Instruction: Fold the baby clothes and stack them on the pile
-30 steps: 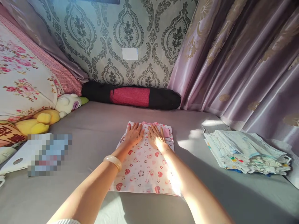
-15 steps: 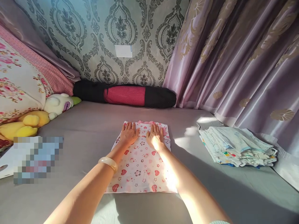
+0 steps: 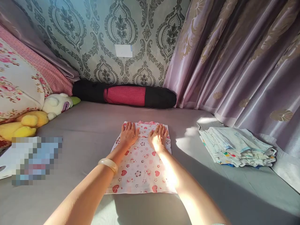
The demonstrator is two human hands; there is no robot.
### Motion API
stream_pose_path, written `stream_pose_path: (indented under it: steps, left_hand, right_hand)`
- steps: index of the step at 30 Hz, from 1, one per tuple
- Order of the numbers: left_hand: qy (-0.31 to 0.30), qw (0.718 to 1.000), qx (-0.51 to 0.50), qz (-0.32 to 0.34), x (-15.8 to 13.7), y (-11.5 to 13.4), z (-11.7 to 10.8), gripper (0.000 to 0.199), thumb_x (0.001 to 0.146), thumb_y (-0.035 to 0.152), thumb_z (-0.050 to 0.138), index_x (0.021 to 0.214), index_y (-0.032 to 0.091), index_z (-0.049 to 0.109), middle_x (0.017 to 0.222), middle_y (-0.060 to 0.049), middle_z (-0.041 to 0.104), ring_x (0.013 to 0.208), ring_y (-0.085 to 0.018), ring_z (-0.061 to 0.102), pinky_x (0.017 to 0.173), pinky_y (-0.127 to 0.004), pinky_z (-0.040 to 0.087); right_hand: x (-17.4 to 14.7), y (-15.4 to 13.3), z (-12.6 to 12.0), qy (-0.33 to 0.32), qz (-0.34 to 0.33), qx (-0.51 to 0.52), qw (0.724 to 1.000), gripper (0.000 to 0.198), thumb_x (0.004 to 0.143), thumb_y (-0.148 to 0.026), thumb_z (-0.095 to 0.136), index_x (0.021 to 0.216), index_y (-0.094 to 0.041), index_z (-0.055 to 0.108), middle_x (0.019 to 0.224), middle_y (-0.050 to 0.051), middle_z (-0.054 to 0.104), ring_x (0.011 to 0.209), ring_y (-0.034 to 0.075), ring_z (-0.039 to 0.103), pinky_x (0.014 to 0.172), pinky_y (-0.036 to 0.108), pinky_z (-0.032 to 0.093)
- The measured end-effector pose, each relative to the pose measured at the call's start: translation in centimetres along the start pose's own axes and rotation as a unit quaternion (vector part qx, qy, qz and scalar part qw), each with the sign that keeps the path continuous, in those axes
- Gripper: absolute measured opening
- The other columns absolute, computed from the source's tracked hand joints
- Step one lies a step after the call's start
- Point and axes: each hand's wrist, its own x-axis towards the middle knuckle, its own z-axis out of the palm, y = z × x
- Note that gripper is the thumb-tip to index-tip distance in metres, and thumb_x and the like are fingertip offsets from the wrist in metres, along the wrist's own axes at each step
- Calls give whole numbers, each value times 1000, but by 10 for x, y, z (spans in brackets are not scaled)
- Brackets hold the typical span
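Note:
A white garment (image 3: 140, 168) printed with red hearts and flowers lies flat and folded on the grey bed sheet (image 3: 89, 137). Pink trim shows at its far edge. My left hand (image 3: 128, 134) presses flat on its upper left part, fingers stretched forward, a pale bangle (image 3: 109, 165) on that wrist. On the upper right part rests my right hand (image 3: 158, 137), palm down with its fingers extended. Neither hand grips the cloth. What lies beneath the palms is hidden.
To the right is a stack of folded pale cloths (image 3: 236, 147). A long black and red bag (image 3: 124, 95) lies along the wall. Plush toys (image 3: 30, 122) and a floral cushion (image 3: 18, 84) are at left, near a blurred flat item (image 3: 37, 161). Purple curtains (image 3: 225, 62) hang at right.
My right hand has slid slightly to the right across the garment. My left hand stays in nearly the same place, and the garment lies as before.

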Motion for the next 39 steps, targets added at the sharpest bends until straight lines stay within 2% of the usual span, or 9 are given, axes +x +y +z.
stream_pose_path:
  steps: [3,8,14,18,21,24,29,35,39]
  left_hand:
    - [-45,999,-8,-4,2,0,-1,66,101,43,20,145,-1,43,151,-25,42,143,-35,36,117,-51,27]
    - [-51,998,-21,-6,3,-1,0,66,101,44,21,145,-1,41,152,-25,40,144,-35,34,118,-52,24]
    - [15,999,-48,7,0,-3,2,62,100,40,21,142,1,47,146,-25,48,140,-35,40,115,-54,29]
    - [46,998,-43,15,-1,-2,1,60,101,37,21,141,2,49,145,-23,50,141,-33,39,118,-51,25]
    - [-4,999,-41,-1,1,-2,-1,64,101,40,18,143,1,46,149,-23,45,143,-33,36,119,-50,23]
    - [-62,997,-34,-17,2,-1,-4,67,100,43,18,147,-1,40,154,-23,38,145,-34,31,119,-50,22]
    - [-81,996,-22,-20,3,1,-7,68,100,43,15,148,0,36,156,-22,36,146,-33,29,120,-48,20]
    - [-95,995,-25,-12,5,-5,-6,70,100,46,12,149,1,35,156,-20,35,147,-31,28,120,-46,20]
    - [-117,992,-29,34,4,-17,-9,70,100,47,14,151,4,33,158,-19,33,148,-30,27,121,-46,21]
  right_hand:
    - [1,-1,0,-10,10,-10,1000,58,94,-26,39,139,8,49,146,29,45,139,40,38,115,57,25]
    - [1,-2,2,-13,12,-21,1000,58,93,-28,38,140,5,50,147,29,44,139,40,37,113,60,26]
    - [6,4,0,-35,-2,-28,999,57,96,-29,34,137,6,52,146,28,46,138,38,40,113,55,28]
    - [12,24,-6,-71,-66,-33,995,54,98,-29,31,138,1,53,145,23,50,135,33,45,115,50,27]
    - [14,37,-9,-100,-108,-32,989,53,99,-28,30,143,-6,49,152,18,42,143,30,35,119,53,21]
    - [12,43,-8,-95,-110,-29,989,56,100,-31,29,147,-6,45,157,18,34,148,31,24,119,54,18]
    - [11,40,-4,-87,-67,-21,994,60,97,-31,34,147,0,41,153,24,38,145,34,31,115,51,28]
    - [12,38,-5,-93,-67,-19,993,59,96,-30,34,146,0,43,152,24,40,144,34,32,115,50,28]
    - [13,39,-8,-111,-66,-24,991,59,98,-32,33,148,-2,41,155,20,37,146,32,29,117,49,25]
